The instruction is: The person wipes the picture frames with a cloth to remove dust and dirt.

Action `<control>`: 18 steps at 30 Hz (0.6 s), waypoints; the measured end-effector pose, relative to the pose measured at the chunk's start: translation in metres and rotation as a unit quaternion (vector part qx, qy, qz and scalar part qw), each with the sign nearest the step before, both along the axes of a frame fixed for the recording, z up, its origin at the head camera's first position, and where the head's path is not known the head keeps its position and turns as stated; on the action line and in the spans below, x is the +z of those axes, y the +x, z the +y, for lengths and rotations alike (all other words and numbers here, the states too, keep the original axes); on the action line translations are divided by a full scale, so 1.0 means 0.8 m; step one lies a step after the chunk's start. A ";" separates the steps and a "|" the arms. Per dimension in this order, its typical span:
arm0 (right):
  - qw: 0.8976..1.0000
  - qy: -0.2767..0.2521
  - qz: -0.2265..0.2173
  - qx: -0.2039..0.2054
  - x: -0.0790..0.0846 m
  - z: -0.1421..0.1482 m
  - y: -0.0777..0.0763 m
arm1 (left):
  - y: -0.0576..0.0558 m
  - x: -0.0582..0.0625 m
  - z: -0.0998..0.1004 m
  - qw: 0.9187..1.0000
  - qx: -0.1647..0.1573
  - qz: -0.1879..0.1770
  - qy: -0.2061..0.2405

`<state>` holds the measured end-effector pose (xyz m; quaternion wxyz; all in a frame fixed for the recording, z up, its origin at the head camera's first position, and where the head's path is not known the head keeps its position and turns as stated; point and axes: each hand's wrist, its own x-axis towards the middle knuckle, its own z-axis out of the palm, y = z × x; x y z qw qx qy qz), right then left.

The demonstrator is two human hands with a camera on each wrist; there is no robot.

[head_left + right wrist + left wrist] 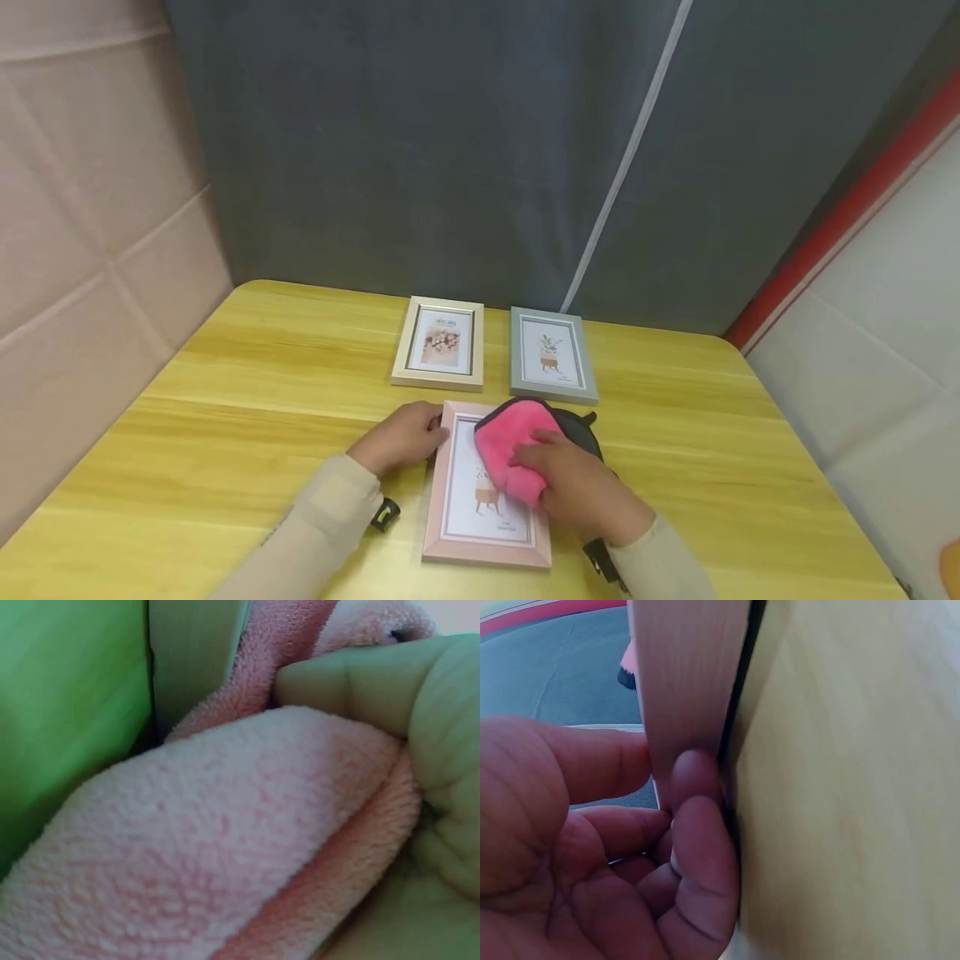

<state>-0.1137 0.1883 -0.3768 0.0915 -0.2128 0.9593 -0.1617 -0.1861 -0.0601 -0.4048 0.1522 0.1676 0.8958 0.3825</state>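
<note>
A pink picture frame (pixel 486 555) lies face up near the front of the table, a drawing of a potted plant behind its pane. My left hand (pixel 397 437) grips its upper left edge; in the left wrist view the thumb is on the face of the pink frame (pixel 690 667) and curled fingers are at its side. Over the frame's upper right part, my right hand (pixel 581 487) holds a bunched pink cloth (pixel 513 433) with a dark border. Up close in the right wrist view, the fluffy cloth (pixel 187 832) is folded between thumb and palm. It covers part of the drawing.
Behind the pink frame lie a gold picture frame (pixel 437 380) on the left and a grey-green picture frame (pixel 555 393) on the right. The yellow wood-grain table (pixel 247 400) meets a dark grey panel (pixel 420 150) at the back. Light walls stand at both sides.
</note>
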 end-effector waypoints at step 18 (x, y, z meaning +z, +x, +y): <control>0.979 -0.155 0.001 -0.136 0.015 0.054 -0.047 | 0.008 0.001 0.002 1.000 0.004 -0.008 -0.005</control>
